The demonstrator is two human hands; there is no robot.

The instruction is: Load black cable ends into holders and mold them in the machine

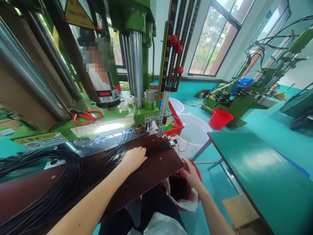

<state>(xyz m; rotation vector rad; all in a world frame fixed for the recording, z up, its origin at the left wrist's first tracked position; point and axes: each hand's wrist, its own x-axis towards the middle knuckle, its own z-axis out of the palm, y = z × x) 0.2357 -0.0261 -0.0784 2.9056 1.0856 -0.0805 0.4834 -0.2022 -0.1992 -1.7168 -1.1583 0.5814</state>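
My left hand (pixel 134 159) lies over the brown board with its fingers curled together on a bundle of thin black cables (pixel 158 146). Light-coloured connector ends (pixel 173 141) of that bundle point right, near the board's right end. What sits under the left palm is hidden. Past the board's right corner, my right hand (pixel 191 174) hangs above a red bucket (pixel 201 178) lined with a white bag. Its fingers are bent but apart, with nothing visible in them. A thick loop of black cables (pixel 73 166) drapes across the brown board (pixel 146 176) on the left.
A green press machine (pixel 110 114) with steel columns stands behind the board. Red-handled scissors (pixel 88 117) lie on its ledge. A green-topped table (pixel 256 163) is to the right, with white tubs (pixel 195 125) and another red bucket (pixel 220 119) beyond. Behind the press is a person (pixel 97 78).
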